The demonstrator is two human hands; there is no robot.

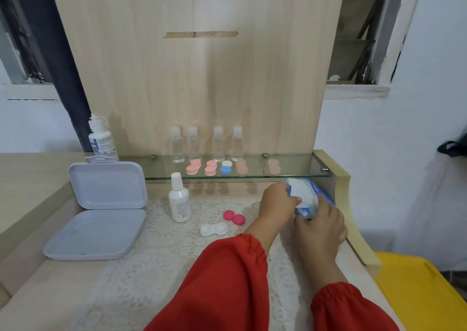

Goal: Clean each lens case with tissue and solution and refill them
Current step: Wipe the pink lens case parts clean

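A blue tissue pack (319,189) lies at the right end of the table under the glass shelf. My right hand (320,225) grips its near end. My left hand (277,199) reaches across and pinches the white tissue (304,191) sticking out of the pack. On the lace mat (161,254) sits an uncapped white lens case (214,229), with its two pink caps (234,217) just behind it. A small white solution bottle (179,201) stands to their left.
An open white plastic box (101,209) lies at the left, with a larger solution bottle (101,138) behind it. The glass shelf (290,172) carries several clear bottles (207,143) and several capped lens cases (211,167). A yellow bin (417,290) is at the lower right.
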